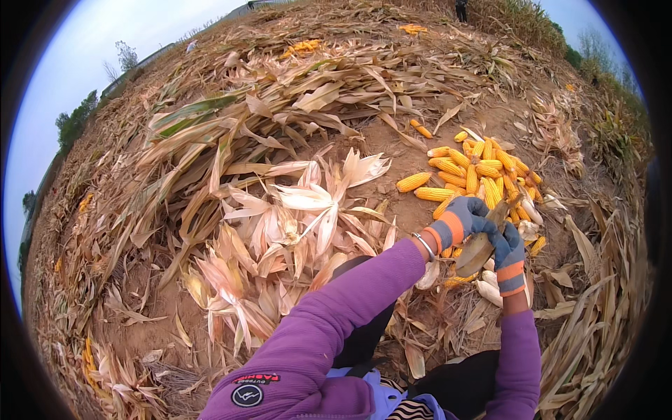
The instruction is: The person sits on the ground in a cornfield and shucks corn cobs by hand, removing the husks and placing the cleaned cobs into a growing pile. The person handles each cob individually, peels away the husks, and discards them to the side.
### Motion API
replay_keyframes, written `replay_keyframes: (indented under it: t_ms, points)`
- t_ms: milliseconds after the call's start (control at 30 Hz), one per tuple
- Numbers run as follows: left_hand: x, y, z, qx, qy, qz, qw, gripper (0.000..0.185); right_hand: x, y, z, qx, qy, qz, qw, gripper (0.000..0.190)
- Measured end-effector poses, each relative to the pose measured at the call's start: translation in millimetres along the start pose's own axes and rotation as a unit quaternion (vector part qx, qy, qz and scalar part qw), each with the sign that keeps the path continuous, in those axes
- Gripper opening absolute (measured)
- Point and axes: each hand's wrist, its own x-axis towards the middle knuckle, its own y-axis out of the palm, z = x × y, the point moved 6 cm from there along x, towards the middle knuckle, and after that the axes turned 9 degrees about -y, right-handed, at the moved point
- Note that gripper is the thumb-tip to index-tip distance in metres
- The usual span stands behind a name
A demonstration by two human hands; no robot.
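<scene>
Both my hands wear blue-grey work gloves with orange-banded cuffs. My left hand grips the upper part of a corn ear in a dull brown husk. On the other side of that husk, my right hand has its fingers closed around it. Whether any kernels are bared inside cannot be seen. Just beyond the hands lies a pile of bare yellow corn ears, partly hidden by the gloves. Pale-husked ears rest on the ground below my right hand.
Left of my arms spreads a heap of peeled corn husks. Behind it runs a thick row of cut, dry cornstalks; more stalks lie at the right. Smaller corn piles dot the field. A person stands far off.
</scene>
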Motion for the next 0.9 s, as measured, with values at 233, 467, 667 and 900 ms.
replay_keyframes:
  t_ms: [233, 467, 667, 900]
  points:
    - [-6, -2, -4, 0.032, -0.008, -0.02, 0.999, 0.03, 4, -2, -13, 0.002, -0.004, 0.003, 1.0, 0.026]
    - [-2, -9, -1, 0.071, 0.036, -0.016, 0.997, 0.024, 10, 1, -34, 0.001, -0.011, -0.023, 1.0, 0.03]
    - [-15, -29, -8, 0.134, 0.06, -0.091, 0.985, 0.024, 22, 16, -39, 0.008, 0.01, 0.015, 1.0, 0.036]
    - [-47, -72, -7, 0.12, 0.027, -0.16, 0.979, 0.027, 42, 60, -68, 0.003, -0.007, 0.072, 0.997, 0.023]
